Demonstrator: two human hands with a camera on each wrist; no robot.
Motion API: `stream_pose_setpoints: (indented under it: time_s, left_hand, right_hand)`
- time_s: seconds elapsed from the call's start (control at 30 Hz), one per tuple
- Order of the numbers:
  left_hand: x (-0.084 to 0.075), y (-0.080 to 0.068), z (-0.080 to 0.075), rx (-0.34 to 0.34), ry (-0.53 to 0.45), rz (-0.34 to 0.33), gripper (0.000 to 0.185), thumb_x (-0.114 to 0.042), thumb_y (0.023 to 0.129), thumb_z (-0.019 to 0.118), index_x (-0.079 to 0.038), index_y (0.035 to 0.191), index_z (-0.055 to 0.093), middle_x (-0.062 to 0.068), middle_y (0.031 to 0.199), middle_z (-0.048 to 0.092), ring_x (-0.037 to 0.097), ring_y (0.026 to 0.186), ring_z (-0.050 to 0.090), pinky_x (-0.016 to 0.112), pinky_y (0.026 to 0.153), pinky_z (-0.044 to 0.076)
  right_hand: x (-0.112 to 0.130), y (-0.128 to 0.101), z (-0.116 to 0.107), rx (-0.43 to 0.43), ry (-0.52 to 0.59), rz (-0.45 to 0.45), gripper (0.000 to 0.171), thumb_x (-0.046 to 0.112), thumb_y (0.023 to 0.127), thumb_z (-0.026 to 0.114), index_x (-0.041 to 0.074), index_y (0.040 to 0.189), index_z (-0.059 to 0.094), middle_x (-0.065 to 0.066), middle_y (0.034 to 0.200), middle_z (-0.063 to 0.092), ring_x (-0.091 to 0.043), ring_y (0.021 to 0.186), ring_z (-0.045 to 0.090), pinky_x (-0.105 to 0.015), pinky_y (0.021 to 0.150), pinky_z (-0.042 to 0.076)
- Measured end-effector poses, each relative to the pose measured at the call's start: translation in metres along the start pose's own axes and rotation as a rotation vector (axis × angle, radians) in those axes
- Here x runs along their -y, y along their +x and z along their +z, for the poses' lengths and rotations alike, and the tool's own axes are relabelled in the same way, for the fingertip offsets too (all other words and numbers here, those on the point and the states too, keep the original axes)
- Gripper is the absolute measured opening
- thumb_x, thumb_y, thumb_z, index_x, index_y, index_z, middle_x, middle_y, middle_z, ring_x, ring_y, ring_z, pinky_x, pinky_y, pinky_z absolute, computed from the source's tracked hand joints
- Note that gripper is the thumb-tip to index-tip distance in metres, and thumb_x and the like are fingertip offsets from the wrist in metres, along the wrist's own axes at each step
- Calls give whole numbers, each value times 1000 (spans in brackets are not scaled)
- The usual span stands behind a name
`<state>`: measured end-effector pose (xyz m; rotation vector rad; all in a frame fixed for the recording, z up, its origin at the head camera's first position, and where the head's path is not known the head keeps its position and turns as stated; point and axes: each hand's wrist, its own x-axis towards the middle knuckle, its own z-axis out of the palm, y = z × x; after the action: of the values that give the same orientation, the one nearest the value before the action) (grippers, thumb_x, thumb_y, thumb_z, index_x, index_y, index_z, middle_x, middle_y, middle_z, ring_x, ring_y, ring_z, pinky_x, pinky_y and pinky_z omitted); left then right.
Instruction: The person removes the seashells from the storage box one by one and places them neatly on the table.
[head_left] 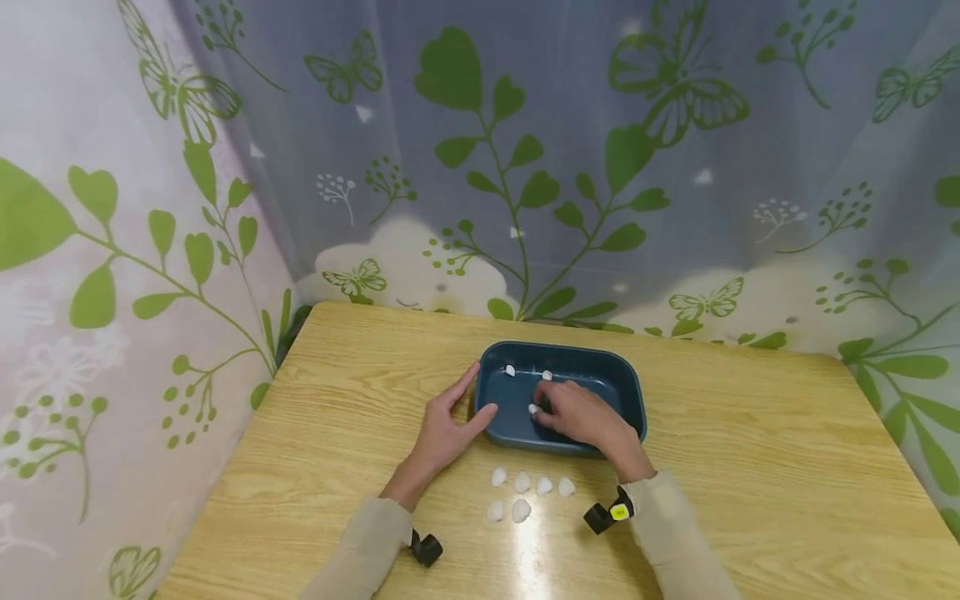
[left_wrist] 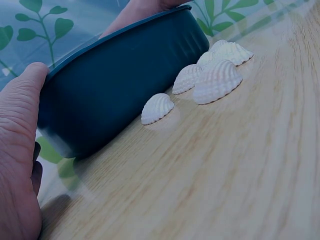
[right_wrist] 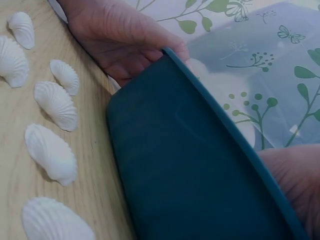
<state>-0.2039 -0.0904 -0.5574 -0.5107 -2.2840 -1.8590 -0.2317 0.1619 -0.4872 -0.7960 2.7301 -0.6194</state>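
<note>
A dark blue rectangular tub [head_left: 521,447] stands on the table. My left hand [head_left: 442,429] holds it at the left end, thumb over the rim and fingers along the outer wall. Inside the tub, my right hand [head_left: 581,412] pinches a small white seashell [head_left: 533,409] between thumb and fingers. Two more white shells lie in the tub, one shell [head_left: 510,370] near the back left and another shell [head_left: 547,375] just beyond the right fingertips. In the right wrist view, the tub's wall [right_wrist: 185,165] hides most of my right hand [right_wrist: 295,175].
Several ribbed white shells [head_left: 522,482] lie in two rows on the wooden table [head_left: 360,375], between the tub and me. A curtain [head_left: 525,167] printed with leaves and butterflies hangs behind the table, and similar cloth [head_left: 112,350] hangs at the left.
</note>
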Motion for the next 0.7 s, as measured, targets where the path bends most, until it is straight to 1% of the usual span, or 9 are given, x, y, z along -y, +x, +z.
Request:
stream_pose_setpoints:
  time_s: [0.1,0.2,0.27,0.43,0.5,0.57,0.7]
  left_hand:
    - [0,1,0,1,-5,2,68,-19,96,78,-17,158,48,-1,160,46,18,150,40,38,125,34]
    - [1,1,-1,8,3,14,69,-20,97,77,-17,158,47,-1,161,46,19,150,40,38,125,34]
    - [2,1,-1,5,11,25,68,-21,97,77,-16,158,47,0,161,46,20,150,40,39,124,34]
    - [4,1,-1,-4,24,50,68,-21,97,77,-15,158,48,3,161,47,24,150,41,41,124,35]
    - [4,1,-1,-4,25,51,68,-20,97,77,-15,158,48,3,161,47,24,150,42,42,124,36]
    - [4,1,-1,-3,27,48,68,-19,97,78,-14,158,48,4,161,47,25,150,42,43,123,36]
    - [-1,1,1,-8,26,35,68,-14,96,77,-10,157,47,7,161,46,27,150,41,45,124,35]
  right_hand:
    - [0,2,1,15,0,-17,14,13,100,70,7,112,69,6,71,56,-9,59,48,-25,54,41]
    - [-1,2,-1,42,15,-21,18,8,98,71,7,116,69,5,72,56,-10,60,49,-25,54,41]
    - [-2,2,-2,50,22,-22,21,8,97,72,6,118,69,5,73,57,-9,60,49,-25,54,42]
    - [-4,0,-5,55,27,-38,18,9,97,74,8,115,70,6,72,58,-8,58,49,-25,53,42]
    - [-5,-1,-6,63,38,-42,17,7,97,73,9,114,72,6,70,58,-8,57,48,-24,52,40]
    - [-6,-1,-6,63,45,-40,20,7,97,73,8,117,72,6,70,58,-8,57,48,-23,53,40]
    - [-6,-2,-5,41,36,-15,24,13,98,74,5,120,69,5,71,57,-8,60,50,-25,54,43]
